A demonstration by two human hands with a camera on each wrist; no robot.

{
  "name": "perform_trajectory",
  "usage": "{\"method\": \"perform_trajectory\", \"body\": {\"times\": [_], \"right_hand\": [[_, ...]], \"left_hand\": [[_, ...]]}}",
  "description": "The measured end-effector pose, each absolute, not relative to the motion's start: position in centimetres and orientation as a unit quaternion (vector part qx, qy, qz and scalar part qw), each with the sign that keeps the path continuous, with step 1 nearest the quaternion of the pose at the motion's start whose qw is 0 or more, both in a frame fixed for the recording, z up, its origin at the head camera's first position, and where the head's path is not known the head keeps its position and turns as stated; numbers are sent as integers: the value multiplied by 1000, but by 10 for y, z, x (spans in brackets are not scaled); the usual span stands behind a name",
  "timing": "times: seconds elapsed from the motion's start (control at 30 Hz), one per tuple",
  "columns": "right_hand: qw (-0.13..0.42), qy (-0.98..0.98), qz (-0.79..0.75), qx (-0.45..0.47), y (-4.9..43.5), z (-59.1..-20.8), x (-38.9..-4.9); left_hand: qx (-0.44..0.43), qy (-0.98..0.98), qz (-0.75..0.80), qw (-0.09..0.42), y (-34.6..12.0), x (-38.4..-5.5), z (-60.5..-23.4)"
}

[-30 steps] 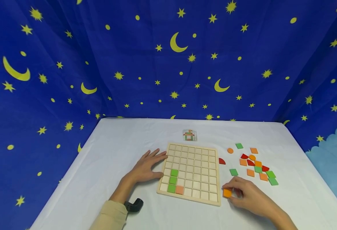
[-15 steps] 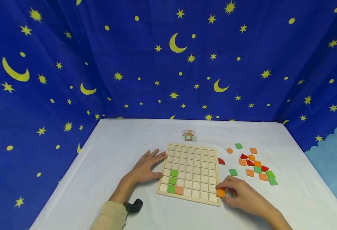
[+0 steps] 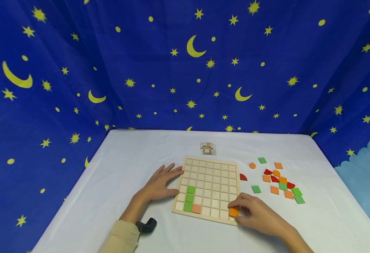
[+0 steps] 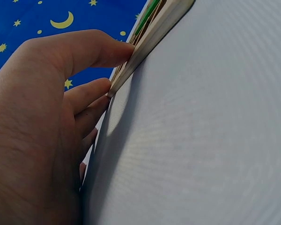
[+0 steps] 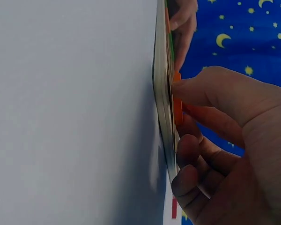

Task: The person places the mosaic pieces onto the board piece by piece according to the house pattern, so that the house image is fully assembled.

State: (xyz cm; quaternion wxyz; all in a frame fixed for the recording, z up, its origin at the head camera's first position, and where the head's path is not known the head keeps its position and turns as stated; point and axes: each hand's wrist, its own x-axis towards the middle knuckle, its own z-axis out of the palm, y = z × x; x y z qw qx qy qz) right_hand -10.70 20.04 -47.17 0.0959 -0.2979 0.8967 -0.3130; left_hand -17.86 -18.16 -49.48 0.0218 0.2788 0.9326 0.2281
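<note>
A wooden grid board (image 3: 207, 221) lies on the white table, with three green square tiles (image 3: 189, 198) in one column and a salmon square tile (image 3: 196, 208) beside the lowest. My left hand (image 3: 161, 183) rests at the board's left edge, fingers spread; in the left wrist view the thumb and fingertips touch the rim. An orange square tile (image 3: 233, 212) is pinched between the thumb and fingers of my right hand (image 3: 257, 214), over the board's near right corner. In the right wrist view this orange tile (image 5: 178, 105) stands edge-on just above the board's surface.
Several loose tiles, among them a green square (image 3: 256, 189), a red quarter circle (image 3: 243, 177) and an orange disc (image 3: 252, 165), lie right of the board. A small printed pattern card (image 3: 208, 148) lies behind it. Blue starry cloth (image 3: 159, 70) walls the table's back.
My right hand has carried the orange tile leftward, from beside the board to over its near right corner cell. My left hand has stayed at the left edge.
</note>
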Motion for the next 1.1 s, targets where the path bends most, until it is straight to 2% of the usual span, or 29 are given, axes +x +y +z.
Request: {"method": "perform_trajectory", "body": {"times": [0.3, 1.1], "right_hand": [[78, 884, -323, -329, 184, -475, -109], [94, 879, -307, -353, 153, -472, -119]], "left_hand": [[276, 933, 229, 23, -182, -179, -496], [275, 935, 222, 23, -182, -179, -496]]}}
